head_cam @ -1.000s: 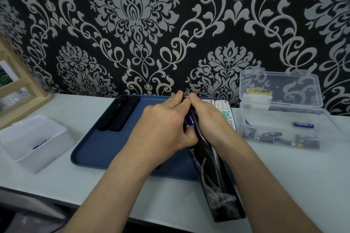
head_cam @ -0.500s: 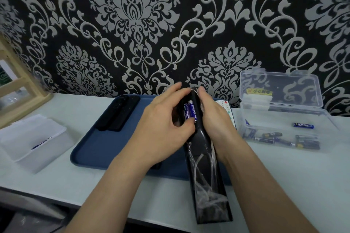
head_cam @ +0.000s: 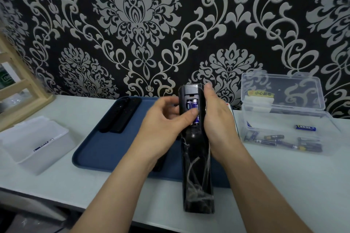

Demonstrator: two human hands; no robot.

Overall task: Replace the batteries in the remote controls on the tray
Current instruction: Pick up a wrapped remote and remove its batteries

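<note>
The right hand (head_cam: 217, 119) keeps a clenched grip on the remote (head_cam: 197, 166), held above the tray (head_cam: 106, 149) with its compartment open. The left hand (head_cam: 162, 125) pinches the remote, its thumb pressing the batteries (head_cam: 194, 105). Risk: uneven thumb pressure may spring a cell out onto the bench (head_cam: 284, 176).

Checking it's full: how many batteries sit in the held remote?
2, side by side in the open remote: left battery, right battery, partly under the thumb of the left hand.

Black remote (head_cam: 196, 166), blue batteries (head_cam: 193, 108), navy tray (head_cam: 113, 149), black-and-silver damask wallpaper (head_cam: 132, 24), white table (head_cam: 284, 185)
</note>
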